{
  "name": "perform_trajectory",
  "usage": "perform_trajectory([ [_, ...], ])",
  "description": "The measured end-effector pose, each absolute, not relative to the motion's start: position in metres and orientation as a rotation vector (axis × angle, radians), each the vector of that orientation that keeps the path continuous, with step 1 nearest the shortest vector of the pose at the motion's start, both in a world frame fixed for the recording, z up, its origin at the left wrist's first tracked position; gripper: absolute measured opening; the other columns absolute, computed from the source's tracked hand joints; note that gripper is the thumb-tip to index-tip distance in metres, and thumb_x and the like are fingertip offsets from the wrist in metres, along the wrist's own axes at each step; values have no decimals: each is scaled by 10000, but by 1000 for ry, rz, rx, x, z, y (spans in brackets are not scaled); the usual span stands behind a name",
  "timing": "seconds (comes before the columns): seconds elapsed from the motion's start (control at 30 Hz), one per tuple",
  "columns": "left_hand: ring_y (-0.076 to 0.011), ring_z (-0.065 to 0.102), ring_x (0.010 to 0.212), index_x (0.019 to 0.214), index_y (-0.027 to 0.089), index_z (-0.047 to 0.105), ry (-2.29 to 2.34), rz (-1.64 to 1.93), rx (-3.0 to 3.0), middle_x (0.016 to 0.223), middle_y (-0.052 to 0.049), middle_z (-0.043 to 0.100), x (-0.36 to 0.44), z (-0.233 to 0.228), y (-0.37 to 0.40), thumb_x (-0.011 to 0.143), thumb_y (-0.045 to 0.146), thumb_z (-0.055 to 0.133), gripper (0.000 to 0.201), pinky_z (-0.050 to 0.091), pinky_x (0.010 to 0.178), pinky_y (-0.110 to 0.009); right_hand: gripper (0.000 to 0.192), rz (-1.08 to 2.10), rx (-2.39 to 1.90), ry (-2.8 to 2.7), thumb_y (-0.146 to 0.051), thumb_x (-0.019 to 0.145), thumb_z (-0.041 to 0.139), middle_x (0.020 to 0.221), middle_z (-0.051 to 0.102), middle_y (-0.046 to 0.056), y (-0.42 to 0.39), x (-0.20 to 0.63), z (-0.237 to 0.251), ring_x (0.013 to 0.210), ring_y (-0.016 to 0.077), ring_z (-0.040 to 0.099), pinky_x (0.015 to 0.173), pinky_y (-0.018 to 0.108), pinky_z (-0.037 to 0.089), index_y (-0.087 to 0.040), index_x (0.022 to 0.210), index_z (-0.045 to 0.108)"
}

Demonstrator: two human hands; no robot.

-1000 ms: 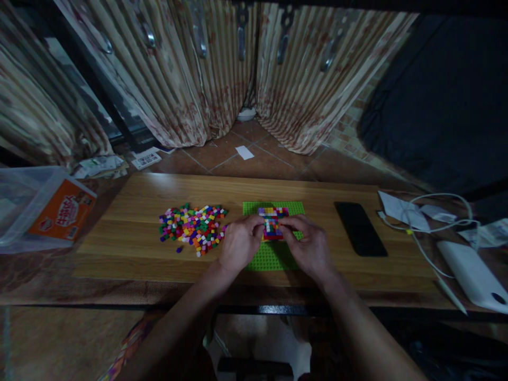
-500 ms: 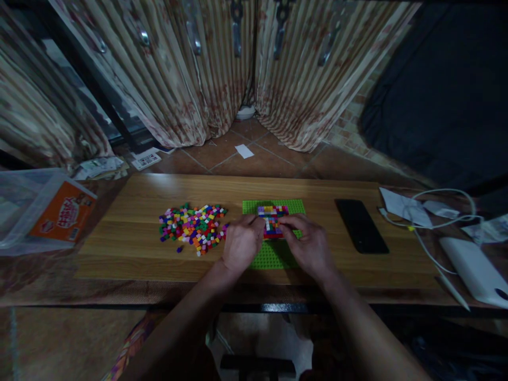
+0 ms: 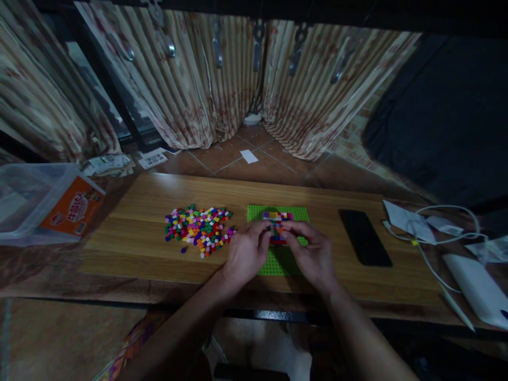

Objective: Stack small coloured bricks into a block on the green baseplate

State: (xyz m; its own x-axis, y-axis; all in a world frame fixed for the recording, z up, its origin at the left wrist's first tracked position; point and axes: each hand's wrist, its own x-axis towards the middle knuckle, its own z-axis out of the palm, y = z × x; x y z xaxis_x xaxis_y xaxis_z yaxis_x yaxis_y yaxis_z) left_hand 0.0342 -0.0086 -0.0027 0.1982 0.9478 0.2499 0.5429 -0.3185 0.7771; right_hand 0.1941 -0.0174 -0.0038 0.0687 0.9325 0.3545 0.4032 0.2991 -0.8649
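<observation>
A green studded baseplate (image 3: 278,267) lies on the wooden board, partly covered by my hands. On its upper part sits a block of small multicoloured bricks (image 3: 278,216), rows of purple, yellow, red and other colours. My left hand (image 3: 246,251) is at the block's left side, thumb and forefinger pinched close over it. From the right, my right hand (image 3: 311,251) reaches over the block with its fingertips pinched near an orange-red spot. Whatever is between either hand's fingertips is too small to make out. A loose pile of coloured bricks (image 3: 198,227) lies left of my left hand.
A black phone (image 3: 365,237) lies right of the baseplate on the wooden board (image 3: 130,238). Farther right are a white cable (image 3: 432,254), papers and a white device (image 3: 476,288). A clear plastic box (image 3: 35,233) with an orange label stands at the left.
The camera view has shifted, moving the scene slightly down and right. Both hands have drawn closer together over the brick block, their fingertips nearly meeting.
</observation>
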Motion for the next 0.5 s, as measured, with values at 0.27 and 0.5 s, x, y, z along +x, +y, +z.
perform_trajectory([
  [0.27,-80,502,535,699,142,645,935,918,1103,648,-15,615,31,4,-10,845,363,558,279,411,533,-212,191,651,-1177,-1519,-269,821,688,918,730,11,-24,186,-2,839,170,676,802,346,548,-272,1010,710],
  [0.5,-78,498,517,707,134,657,998,904,995,635,-14,614,28,3,-9,783,350,628,230,401,495,-205,219,523,-1195,-1759,-253,872,624,947,726,17,-25,186,0,881,177,673,819,350,537,-279,1082,680],
])
